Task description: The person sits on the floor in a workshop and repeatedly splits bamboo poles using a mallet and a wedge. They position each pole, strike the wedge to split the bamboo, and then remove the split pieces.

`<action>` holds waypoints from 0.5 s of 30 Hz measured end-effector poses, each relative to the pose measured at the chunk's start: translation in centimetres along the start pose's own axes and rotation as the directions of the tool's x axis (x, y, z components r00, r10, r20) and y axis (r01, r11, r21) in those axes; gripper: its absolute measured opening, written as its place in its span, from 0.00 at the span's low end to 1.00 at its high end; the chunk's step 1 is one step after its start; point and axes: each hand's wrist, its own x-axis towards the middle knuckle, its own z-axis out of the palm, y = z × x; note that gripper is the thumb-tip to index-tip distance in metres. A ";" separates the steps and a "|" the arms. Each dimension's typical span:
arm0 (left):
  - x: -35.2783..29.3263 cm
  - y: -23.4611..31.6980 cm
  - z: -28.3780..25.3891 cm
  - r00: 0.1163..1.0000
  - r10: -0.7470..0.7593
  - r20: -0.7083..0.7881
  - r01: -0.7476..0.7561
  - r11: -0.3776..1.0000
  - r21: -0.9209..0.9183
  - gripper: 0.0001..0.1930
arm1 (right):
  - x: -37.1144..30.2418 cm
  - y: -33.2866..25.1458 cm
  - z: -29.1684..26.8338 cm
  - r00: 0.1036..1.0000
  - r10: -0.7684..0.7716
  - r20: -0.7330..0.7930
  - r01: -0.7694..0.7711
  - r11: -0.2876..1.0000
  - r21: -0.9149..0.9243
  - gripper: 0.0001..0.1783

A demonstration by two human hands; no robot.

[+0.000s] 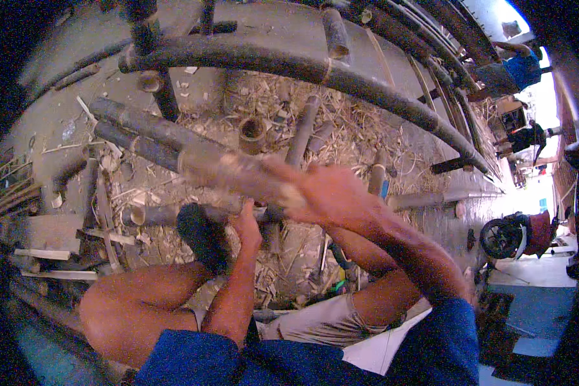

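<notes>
My right hand (325,193) is closed, its fingers wrapped round a brown, wood-like thing (228,172) smeared by motion; its kind cannot be told. Lower and to the left, my left hand (246,226) is closed beside a dark bamboo pole (164,215) lying crosswise. What its fingers pinch is hidden. My dark-clad foot (201,235) rests against that pole. Beyond the blurred thing, two thick bamboo poles (145,125) slant away to the far left.
A long bamboo rail (238,55) arches across the far side on short posts. Shavings (360,135) and an upright bamboo tube (252,134) cover the ground ahead. Wood pieces (51,254) lie at left. A motorbike (518,235) and another person (518,67) are at right.
</notes>
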 end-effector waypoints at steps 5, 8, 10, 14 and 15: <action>-7.9 7.1 8.7 0.907 -0.112 0.407 0.195 0.966 -0.168 0.18 | -7.5 3.3 2.2 0.885 0.158 -0.438 -0.115 0.986 0.125 0.51; -11.6 8.3 12.8 0.815 0.136 0.563 -0.209 0.976 0.067 0.25 | -12.7 5.0 6.0 0.664 0.478 -0.575 -0.145 0.837 0.528 0.51; -11.5 7.6 13.1 0.763 0.223 0.607 -0.366 0.923 0.122 0.29 | -16.1 5.3 8.8 0.499 0.686 -0.529 -0.171 0.677 0.716 0.51; -7.4 5.1 11.0 0.650 0.203 0.732 -0.580 0.755 0.306 0.35 | -19.8 4.2 13.9 0.269 0.909 -0.320 -0.371 0.404 0.836 0.51; -6.5 4.7 10.7 0.652 0.219 0.726 -0.575 0.767 0.284 0.34 | -20.1 3.9 15.1 0.233 0.934 -0.269 -0.426 0.347 0.836 0.51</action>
